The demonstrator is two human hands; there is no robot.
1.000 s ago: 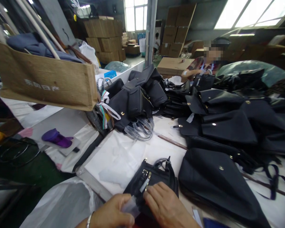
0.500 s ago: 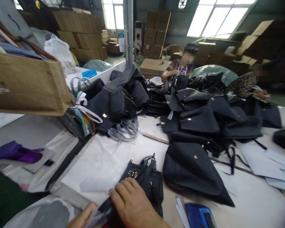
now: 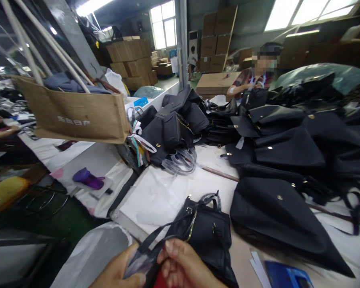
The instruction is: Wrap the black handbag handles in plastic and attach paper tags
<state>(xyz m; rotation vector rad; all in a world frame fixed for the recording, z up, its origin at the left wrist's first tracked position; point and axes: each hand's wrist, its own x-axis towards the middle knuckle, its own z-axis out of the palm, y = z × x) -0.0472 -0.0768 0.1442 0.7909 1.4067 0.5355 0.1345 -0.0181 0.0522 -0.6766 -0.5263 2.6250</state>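
Note:
A small black handbag with gold hardware lies on the white table sheet right in front of me, its thin black strap running down toward my hands. My left hand is closed on a clear plastic sleeve at the bottom edge. My right hand pinches the same sleeve and the strap end beside it. Something red shows between the hands.
Piles of black bags cover the table's right and back. A burlap tote hangs at the left above a purple object. A blue card lies at the lower right. A co-worker sits across the table among cardboard boxes.
My right hand has lifted off the handbag's front and now pinches the sleeve and strap. The strap is pulled out toward me. The view has swung back left.

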